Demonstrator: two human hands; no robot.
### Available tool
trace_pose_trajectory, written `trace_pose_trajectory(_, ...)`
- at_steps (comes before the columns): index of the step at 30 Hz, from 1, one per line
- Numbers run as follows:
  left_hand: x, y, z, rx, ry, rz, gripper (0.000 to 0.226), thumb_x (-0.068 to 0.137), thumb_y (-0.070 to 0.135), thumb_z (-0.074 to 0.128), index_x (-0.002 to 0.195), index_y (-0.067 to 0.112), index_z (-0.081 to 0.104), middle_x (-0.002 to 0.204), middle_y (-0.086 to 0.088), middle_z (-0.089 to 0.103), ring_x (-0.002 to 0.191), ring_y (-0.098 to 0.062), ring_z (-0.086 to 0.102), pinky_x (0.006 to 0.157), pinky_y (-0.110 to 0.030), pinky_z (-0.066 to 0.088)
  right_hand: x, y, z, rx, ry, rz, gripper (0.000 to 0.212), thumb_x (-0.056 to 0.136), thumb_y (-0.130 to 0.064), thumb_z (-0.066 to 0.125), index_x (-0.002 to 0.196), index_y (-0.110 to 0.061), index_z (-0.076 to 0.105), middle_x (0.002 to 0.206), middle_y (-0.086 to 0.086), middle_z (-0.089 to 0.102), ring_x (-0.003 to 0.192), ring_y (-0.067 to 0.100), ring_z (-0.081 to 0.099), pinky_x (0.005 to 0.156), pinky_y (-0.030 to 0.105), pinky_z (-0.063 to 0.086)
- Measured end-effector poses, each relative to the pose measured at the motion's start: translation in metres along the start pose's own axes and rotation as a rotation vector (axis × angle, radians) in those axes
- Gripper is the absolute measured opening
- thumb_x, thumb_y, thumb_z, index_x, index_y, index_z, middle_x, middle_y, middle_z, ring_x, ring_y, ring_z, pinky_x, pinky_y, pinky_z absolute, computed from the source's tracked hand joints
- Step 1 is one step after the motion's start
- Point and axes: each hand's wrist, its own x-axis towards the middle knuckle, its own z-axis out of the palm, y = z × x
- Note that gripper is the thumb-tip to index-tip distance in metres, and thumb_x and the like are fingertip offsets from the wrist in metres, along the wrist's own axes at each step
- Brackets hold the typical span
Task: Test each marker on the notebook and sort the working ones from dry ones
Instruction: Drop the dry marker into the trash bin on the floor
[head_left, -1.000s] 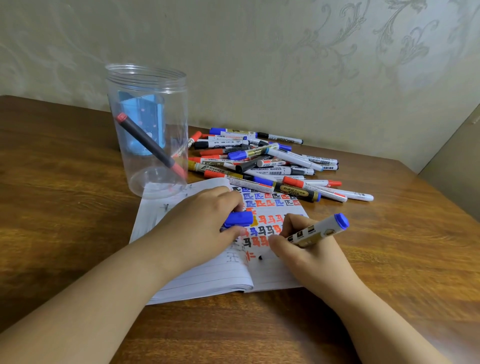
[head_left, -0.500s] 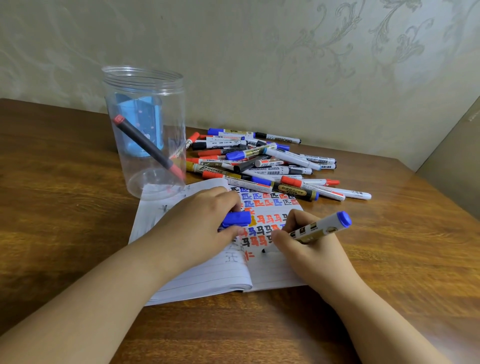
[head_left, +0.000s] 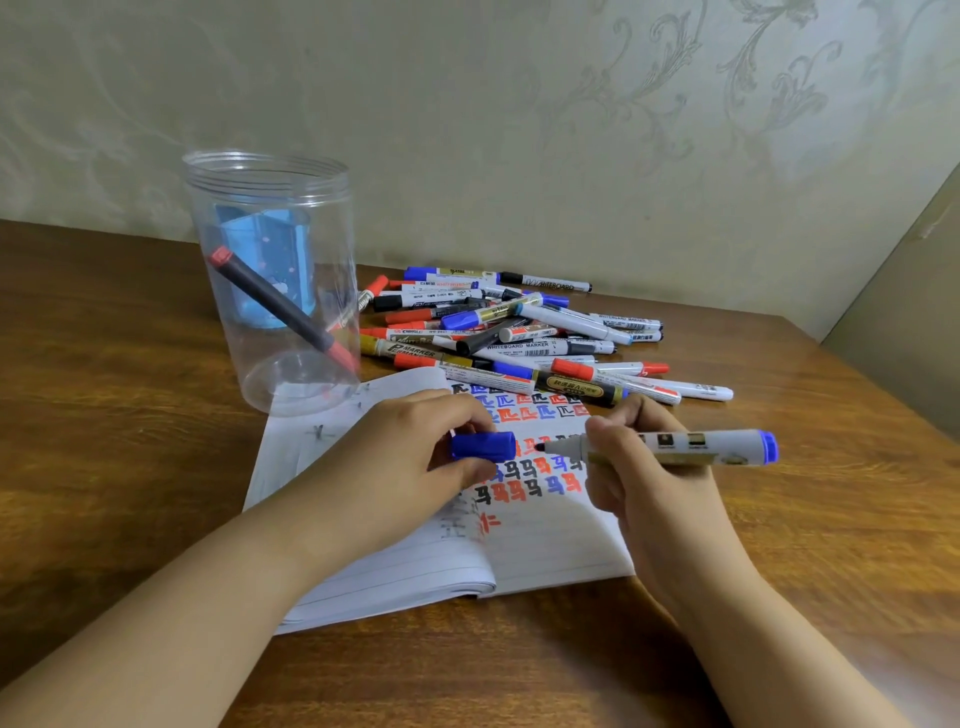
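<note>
Across the lower half of the view spreads a brown wooden table (head_left: 130, 441), set against a pale patterned wall (head_left: 519, 130). On it lies an open notebook (head_left: 545, 551), its right page covered with rows of black, blue and red test marks. Behind the notebook's left corner stands a clear plastic jar (head_left: 270, 280) with no lid; one dark marker with red ends (head_left: 280, 306) leans tilted inside it, and something blue shows through the wall, though what it is I cannot tell. To the right of the jar, just beyond the notebook's top edge, sits a loose pile of markers (head_left: 519, 332), capped in blue, red and black. Over the page, the right hand (head_left: 644, 478) curls its fingers round a white marker with a blue end (head_left: 691, 447), held nearly level with its bare dark tip pointing left. The left hand (head_left: 410, 457) pinches a blue cap (head_left: 483, 446), its open end facing that tip, close by but apart.
</note>
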Motion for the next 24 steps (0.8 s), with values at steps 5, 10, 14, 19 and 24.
trace_pose_trajectory(5, -0.002, 0.007, 0.003, -0.082, -0.026, 0.018, 0.026, 0.079, 0.028, 0.069, 0.101, 0.037, 0.061, 0.094, 0.020, 0.059, 0.093, 0.006, 0.049, 0.077, -0.005, 0.039, 0.001, 0.004, -0.001, -0.102, -0.094, -0.005, 0.018, 0.072, -0.026, 0.067, 0.059, -0.026, 0.054, 0.047, -0.007, 0.043, 0.044, 0.007, 0.033, 0.045, 0.019, 0.031)
trace_pose_trajectory(10, -0.002, 0.009, 0.005, -0.043, -0.015, 0.037, 0.023, 0.081, 0.028, 0.066, 0.102, 0.035, 0.063, 0.090, 0.017, 0.057, 0.090, 0.002, 0.050, 0.076, -0.010, 0.040, 0.000, -0.001, 0.002, -0.085, -0.176, 0.069, 0.022, 0.067, -0.039, 0.077, 0.069, -0.018, 0.070, 0.052, 0.000, 0.054, 0.046, 0.009, 0.040, 0.042, 0.017, 0.032)
trace_pose_trajectory(14, -0.002, 0.008, 0.004, -0.013, 0.058, 0.019, 0.026, 0.083, 0.034, 0.062, 0.109, 0.030, 0.060, 0.094, 0.019, 0.056, 0.093, 0.007, 0.047, 0.076, -0.004, 0.037, 0.002, -0.009, -0.003, 0.039, 0.038, 0.103, 0.046, 0.068, -0.050, 0.058, 0.067, -0.004, 0.055, 0.047, 0.004, 0.047, 0.042, 0.013, 0.033, 0.043, 0.023, 0.027)
trace_pose_trajectory(19, -0.004, 0.007, 0.005, -0.008, 0.098, 0.001, 0.035, 0.082, 0.032, 0.065, 0.116, 0.027, 0.061, 0.099, 0.016, 0.061, 0.088, 0.007, 0.053, 0.078, -0.004, 0.039, 0.002, -0.008, -0.003, 0.116, 0.079, 0.109, 0.026, 0.089, -0.023, 0.053, 0.066, -0.011, 0.049, 0.045, 0.004, 0.048, 0.039, 0.010, 0.031, 0.038, 0.018, 0.028)
trace_pose_trajectory(24, -0.004, 0.005, 0.006, -0.018, 0.124, 0.006, 0.039, 0.080, 0.028, 0.067, 0.118, 0.025, 0.062, 0.108, 0.009, 0.065, 0.094, 0.001, 0.056, 0.078, -0.001, 0.038, 0.000, -0.004, -0.003, 0.186, 0.029, 0.153, 0.024, 0.089, -0.022, 0.051, 0.072, -0.006, 0.053, 0.049, 0.010, 0.059, 0.035, 0.010, 0.045, 0.037, 0.017, 0.037)
